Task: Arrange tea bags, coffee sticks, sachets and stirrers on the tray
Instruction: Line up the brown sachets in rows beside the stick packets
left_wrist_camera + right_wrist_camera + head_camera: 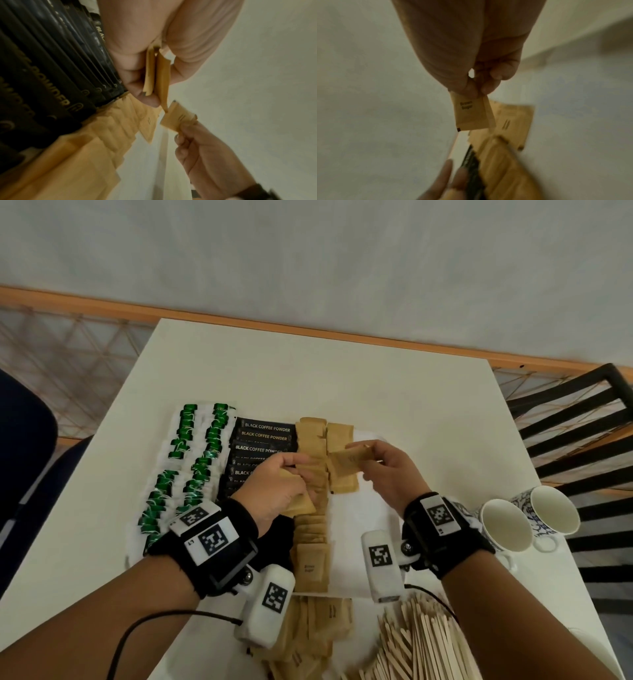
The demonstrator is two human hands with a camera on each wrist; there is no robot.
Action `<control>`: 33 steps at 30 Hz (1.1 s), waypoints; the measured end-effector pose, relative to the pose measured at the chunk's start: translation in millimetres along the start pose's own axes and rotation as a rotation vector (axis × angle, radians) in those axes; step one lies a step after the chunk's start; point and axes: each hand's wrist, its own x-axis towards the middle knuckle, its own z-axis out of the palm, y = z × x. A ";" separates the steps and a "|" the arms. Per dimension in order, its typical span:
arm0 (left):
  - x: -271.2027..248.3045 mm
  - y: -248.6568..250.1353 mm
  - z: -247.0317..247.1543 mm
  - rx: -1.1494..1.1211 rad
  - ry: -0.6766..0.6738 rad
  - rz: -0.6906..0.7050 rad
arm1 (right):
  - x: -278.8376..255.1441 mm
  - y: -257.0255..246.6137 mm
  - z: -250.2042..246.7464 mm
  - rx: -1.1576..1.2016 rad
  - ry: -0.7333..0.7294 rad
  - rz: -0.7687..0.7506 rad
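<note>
On the white tray (pixel 373 508) lie rows of green-tagged tea bags (pixel 186 460), black coffee sticks (pixel 263 436) and brown sugar sachets (pixel 313 566). My left hand (pixel 274 484) hovers over the sachet column and grips a small stack of brown sachets (pixel 157 73). My right hand (pixel 383 470) pinches a single brown sugar sachet (pixel 471 115) by its end, above the short second column of sachets (pixel 340 460). That same single sachet (pixel 178 119) hangs just beyond the left hand's stack.
A loose heap of brown sachets (pixel 308 638) and a pile of wooden stirrers (pixel 418 642) lie at the table's near edge. Two white mugs (pixel 527 522) lie tipped at the right. A black slatted chair (pixel 582 419) stands beyond the table's right side.
</note>
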 end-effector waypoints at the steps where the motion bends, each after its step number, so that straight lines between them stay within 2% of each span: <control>1: 0.8 1.5 -2.4 -0.035 0.014 -0.018 | 2.6 2.5 -3.9 -0.075 0.001 -0.020; 4: 3.8 2.7 -10.4 -0.062 0.038 -0.028 | 5.9 10.7 -11.1 -0.338 -0.132 0.021; 7: 7.2 1.7 -15.5 -0.080 0.048 -0.020 | 6.8 19.7 -8.2 -0.471 -0.227 0.070; 10: 9.1 0.2 -18.6 -0.068 0.050 -0.030 | 12.3 25.5 -1.7 -0.487 -0.109 0.063; 15: 9.5 -0.6 -19.3 -0.048 0.038 -0.051 | 14.5 30.2 8.4 -0.332 0.060 0.042; 23: 8.6 0.0 -15.8 -0.143 0.056 -0.055 | 8.0 33.4 16.5 -0.362 0.065 0.035; 33: 10.2 -0.6 -14.7 -0.076 0.057 -0.053 | 15.1 32.9 20.2 -0.339 0.089 0.016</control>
